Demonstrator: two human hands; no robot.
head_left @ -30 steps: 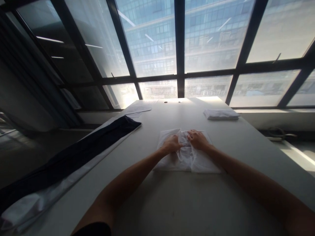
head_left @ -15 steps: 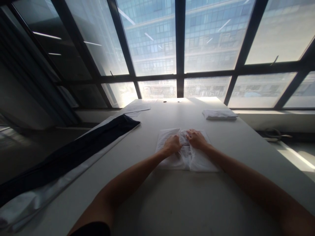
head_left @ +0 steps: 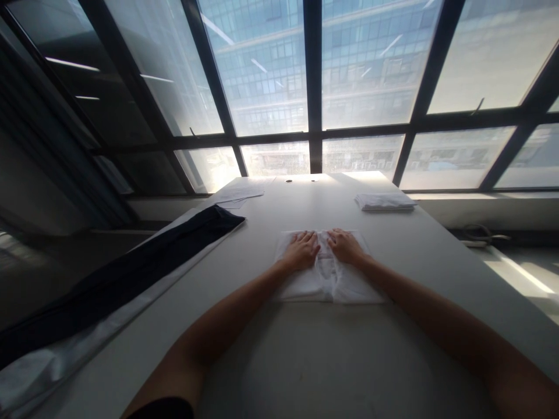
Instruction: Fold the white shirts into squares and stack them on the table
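Note:
A white folded garment (head_left: 332, 282), thin and slightly wrinkled, lies on the white table (head_left: 305, 361) in front of me. Its two sides meet near the middle, where a darker strip shows between them. My left hand (head_left: 302, 250) rests flat on the garment's upper left part, fingers stretched out. On the upper right part lies my right hand (head_left: 345, 245), its fingers also extended and pressing on the cloth. The two hands are close together but apart.
A dark navy cloth (head_left: 144, 267) lies over white fabric (head_left: 65, 364) along the table's left side. Paper sheets (head_left: 240, 193) are at the back left. A folded white cloth stack (head_left: 385, 202) sits at the back right. Large windows (head_left: 262, 75) rise behind the table.
My left hand has opened from a curled grip and now lies flat, a little further up the garment. My right hand stays about where it was, fingers extended.

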